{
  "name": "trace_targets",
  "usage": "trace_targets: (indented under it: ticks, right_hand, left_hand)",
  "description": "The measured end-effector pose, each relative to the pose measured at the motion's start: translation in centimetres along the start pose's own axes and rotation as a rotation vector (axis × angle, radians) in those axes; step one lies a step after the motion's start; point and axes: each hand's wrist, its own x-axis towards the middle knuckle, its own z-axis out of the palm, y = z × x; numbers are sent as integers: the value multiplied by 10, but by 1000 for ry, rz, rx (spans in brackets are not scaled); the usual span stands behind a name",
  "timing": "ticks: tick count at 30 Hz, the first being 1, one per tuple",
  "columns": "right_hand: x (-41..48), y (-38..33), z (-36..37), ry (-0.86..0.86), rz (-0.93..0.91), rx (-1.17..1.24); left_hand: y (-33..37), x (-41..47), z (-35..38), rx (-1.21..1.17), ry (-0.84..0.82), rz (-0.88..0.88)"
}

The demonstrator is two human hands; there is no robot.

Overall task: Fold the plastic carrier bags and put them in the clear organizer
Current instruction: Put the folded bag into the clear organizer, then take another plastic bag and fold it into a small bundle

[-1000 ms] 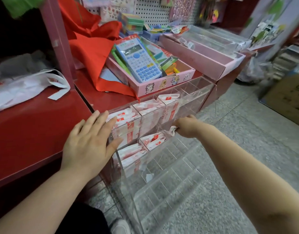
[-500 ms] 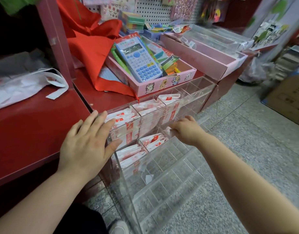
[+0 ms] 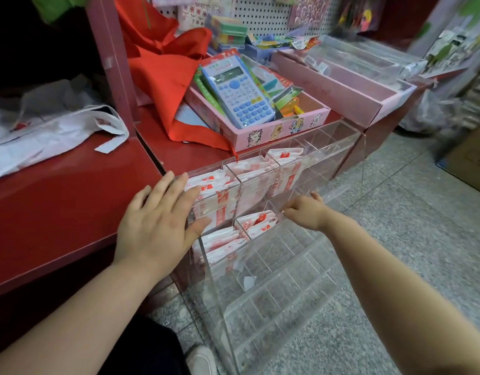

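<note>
Folded carrier bags (image 3: 249,171) fill several clear organizer (image 3: 328,147) compartments; loose bags (image 3: 57,131) wait on the tabletop (image 3: 71,198). Left hand (image 3: 157,226) rests flat against it; right hand (image 3: 306,213) grip unclear.

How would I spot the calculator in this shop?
On the red counter, just behind the clear organizer, sits a pink box printed with cartoon animals. The calculator lies slanted on its contents: pale blue, the only thing with a screen and rows of keys.
</note>
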Motion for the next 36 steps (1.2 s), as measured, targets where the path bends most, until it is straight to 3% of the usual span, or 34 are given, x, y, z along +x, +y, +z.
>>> trace_targets:
  ticks: [8, 11, 15, 20, 23, 28, 31, 34, 36]
  right_hand:
    - [-41, -8, -10, 329, -88, 315]
    - [-63, -20, -19, 469, -152, 325]
    - [-85, -47, -29, 659, -247, 387]
    - [-91, -128, -31, 696, -461, 431]
    - [-82, -190, -22, 687, -626, 345]
    - [-58, -296, -6, 555, -696, 243]
    - [-45, -360, -5, 651, -768, 194]
    - [-31, -411, 1, 586, -869, -95]
    - [-16, -431, 9, 677, -936, -234]
  left_hand:
    - [3, 1, -14, -31, -186, 10]
    - [0, -2, -15, -62, -78, 24]
    - [-17, -25, -41, -314, -12, -45]
    - [-82, -86, -79, -244, 116, -120]
    - [-131, -128, -102, -117, 84, -305]
    - [-190, -176, -123, -42, -27, -690]
    - [-198, -185, -112, 22, -65, -646]
    - [-200, -183, -114, 49, -40, -611]
    - [-202, -183, -113, 39, -29, -612]
